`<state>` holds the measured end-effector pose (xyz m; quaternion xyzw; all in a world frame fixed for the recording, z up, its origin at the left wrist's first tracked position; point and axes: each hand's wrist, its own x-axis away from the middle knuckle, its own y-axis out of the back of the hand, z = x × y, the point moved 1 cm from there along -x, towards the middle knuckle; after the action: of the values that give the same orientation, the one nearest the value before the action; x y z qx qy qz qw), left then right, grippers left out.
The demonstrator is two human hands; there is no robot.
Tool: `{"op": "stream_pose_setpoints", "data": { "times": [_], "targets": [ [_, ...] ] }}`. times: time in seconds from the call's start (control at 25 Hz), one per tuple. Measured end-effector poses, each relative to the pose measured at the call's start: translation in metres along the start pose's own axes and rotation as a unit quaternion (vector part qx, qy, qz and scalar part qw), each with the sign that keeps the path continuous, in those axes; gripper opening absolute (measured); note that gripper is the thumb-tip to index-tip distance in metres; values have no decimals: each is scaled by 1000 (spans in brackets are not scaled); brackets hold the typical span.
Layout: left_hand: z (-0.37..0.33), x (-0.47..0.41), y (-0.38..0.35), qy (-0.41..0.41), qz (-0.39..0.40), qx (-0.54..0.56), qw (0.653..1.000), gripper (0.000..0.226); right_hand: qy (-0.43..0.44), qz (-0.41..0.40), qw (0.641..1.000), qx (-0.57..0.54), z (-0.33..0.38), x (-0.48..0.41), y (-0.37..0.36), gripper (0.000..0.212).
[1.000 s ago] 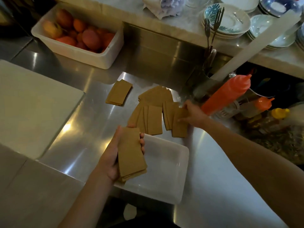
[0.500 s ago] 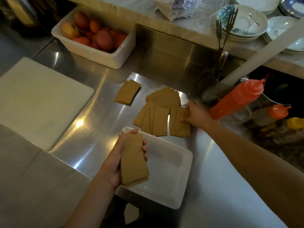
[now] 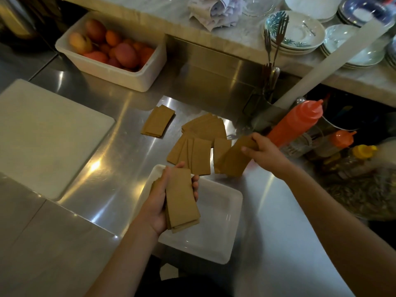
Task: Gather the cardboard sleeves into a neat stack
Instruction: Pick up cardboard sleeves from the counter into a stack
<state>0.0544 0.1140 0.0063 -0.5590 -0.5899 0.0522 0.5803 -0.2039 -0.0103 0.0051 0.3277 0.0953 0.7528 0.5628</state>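
Observation:
Flat brown cardboard sleeves lie spread on the steel counter. My left hand grips a gathered stack of sleeves above a white tray. My right hand pinches the upper end of one sleeve, which is tilted with its far end lifted off the counter. Several loose sleeves fan out between my hands, with another fanned pile behind them. A small separate pile lies to the left.
A white bin of fruit stands at the back left. A white cutting board lies at the left. An orange squeeze bottle, smaller bottles and a cutlery holder crowd the right. Stacked plates sit on the ledge.
My right hand has closed on a sleeve at the right of the spread and lifted its far end off the counter. My left hand still holds its stack over the tray.

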Motion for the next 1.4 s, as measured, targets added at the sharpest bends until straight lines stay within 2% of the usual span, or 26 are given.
{"op": "stream_pose_setpoints", "data": {
  "times": [0.08,0.2,0.32,0.4,0.48,0.6,0.8,0.96,1.04,1.16,1.24,1.32,1.4],
  "targets": [
    [-2,-4,-1,4,-3,0,1000,54,29,-3,999,-34,27,19,9,10],
    [-7,-8,-4,12,-9,-5,1000,59,69,44,995,-59,68,48,14,11],
    [-13,-7,-5,18,-36,-108,993,63,71,137,986,-67,92,66,1,18],
    [-13,-6,-2,41,-46,-141,988,68,90,174,980,-28,98,69,-19,24],
    [-14,-4,1,59,-36,-148,987,74,117,150,981,43,102,70,-46,25],
    [-17,-5,7,56,-28,-160,985,82,132,69,982,114,102,69,-74,28],
    [-19,0,6,67,5,-153,986,72,139,9,976,169,103,72,-98,42],
    [-19,2,1,76,-8,-158,984,67,158,-29,968,193,101,71,-104,37],
    [-22,0,5,82,13,-113,990,68,138,-75,972,173,92,57,-94,36],
    [-31,-1,13,107,34,-36,993,78,55,-121,979,153,71,20,-75,41],
    [-34,-1,18,93,44,-20,994,71,15,-89,973,213,57,-6,-68,48],
    [-38,0,23,70,35,-13,997,59,-4,-23,952,306,42,-32,-66,44],
    [-42,3,29,50,37,-5,998,53,-24,11,937,348,25,-53,-66,42]
  ]
}}
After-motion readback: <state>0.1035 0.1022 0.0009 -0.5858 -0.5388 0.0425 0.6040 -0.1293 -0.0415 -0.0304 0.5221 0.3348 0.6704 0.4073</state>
